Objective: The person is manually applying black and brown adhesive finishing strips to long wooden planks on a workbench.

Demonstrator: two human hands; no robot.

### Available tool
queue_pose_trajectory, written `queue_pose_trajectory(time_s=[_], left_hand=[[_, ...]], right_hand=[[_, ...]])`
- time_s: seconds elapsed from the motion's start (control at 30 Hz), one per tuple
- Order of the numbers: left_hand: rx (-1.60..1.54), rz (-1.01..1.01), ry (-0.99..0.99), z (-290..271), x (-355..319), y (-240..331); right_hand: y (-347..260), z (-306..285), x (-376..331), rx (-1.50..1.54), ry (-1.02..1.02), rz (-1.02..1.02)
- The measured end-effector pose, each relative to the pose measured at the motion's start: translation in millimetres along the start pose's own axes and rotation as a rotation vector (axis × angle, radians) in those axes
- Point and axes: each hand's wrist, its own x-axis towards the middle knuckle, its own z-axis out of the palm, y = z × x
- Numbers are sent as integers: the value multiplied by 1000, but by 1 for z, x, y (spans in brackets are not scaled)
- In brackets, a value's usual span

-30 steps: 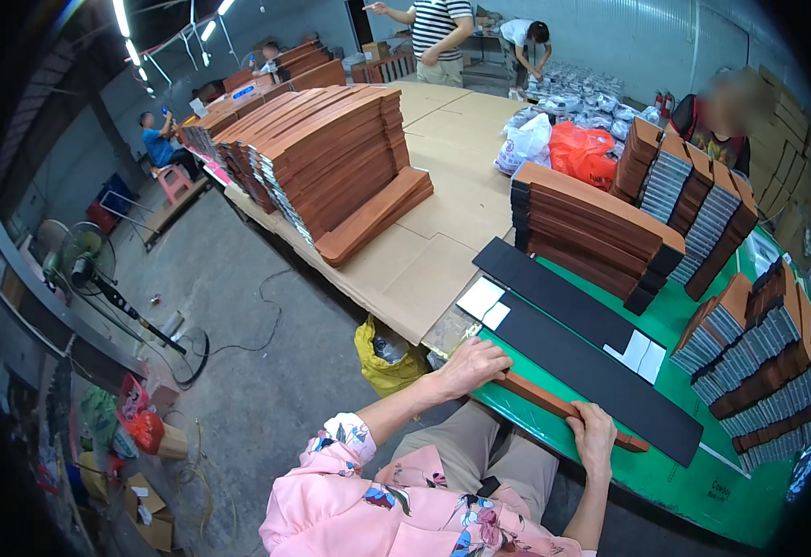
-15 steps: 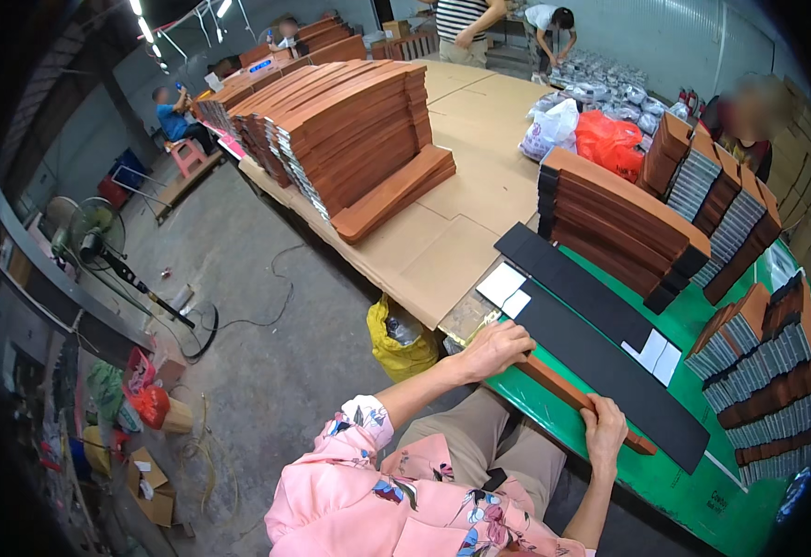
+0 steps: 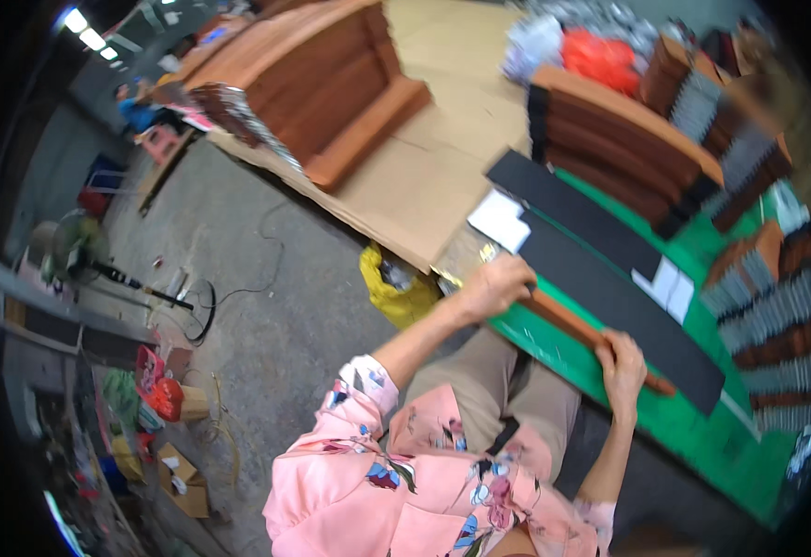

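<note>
A narrow reddish-brown wooden slat (image 3: 568,320) stands on edge along the near side of the green tabletop (image 3: 546,345). My left hand (image 3: 498,286) is closed at its far left end, where a small dark patch shows beside the fingers. Toward the other end, my right hand (image 3: 623,369) pinches the slat between thumb and fingers, and the tip sticks out beyond it. Just behind the slat lies a long black strip (image 3: 609,306). A second black strip (image 3: 577,209) lies farther back, with white paper pieces (image 3: 500,221) at the strips' left ends.
Stacked brown slats with black ends (image 3: 619,153) stand behind the strips. Wrapped slat bundles (image 3: 777,306) fill the right side. A big slat pile (image 3: 308,79) sits on the cardboard-covered table (image 3: 396,200). A yellow bag (image 3: 396,297) hangs by the table edge; a fan (image 3: 80,246) stands left.
The view has tilted and shifted, so the far tables and people sit higher or out of frame. Both hands keep hold of the slat in about the same place.
</note>
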Motion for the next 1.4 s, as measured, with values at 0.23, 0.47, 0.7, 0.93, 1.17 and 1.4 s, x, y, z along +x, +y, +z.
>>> queue_pose_trajectory(time_s=[0.23, 0.47, 0.7, 0.93, 1.17, 1.4], left_hand=[[-285, -371, -136, -19, 10, -13], [-362, -446, -156, -8, 9, -13], [-276, -457, -160, -17, 10, 1], [-472, -490, -20, -19, -13, -2], [-475, -611, 7, -4, -25, -2], [-553, -573, 72, 3, -34, -11]], right_hand=[[-4, -2, 26, 56, -92, 99], [3, -5, 18, 76, -95, 175], [0, -4, 15, 77, -98, 167], [-12, -7, 17, 7, -144, 96], [-42, 20, 29, 88, 47, -98], [-90, 47, 70, 152, 34, -233]])
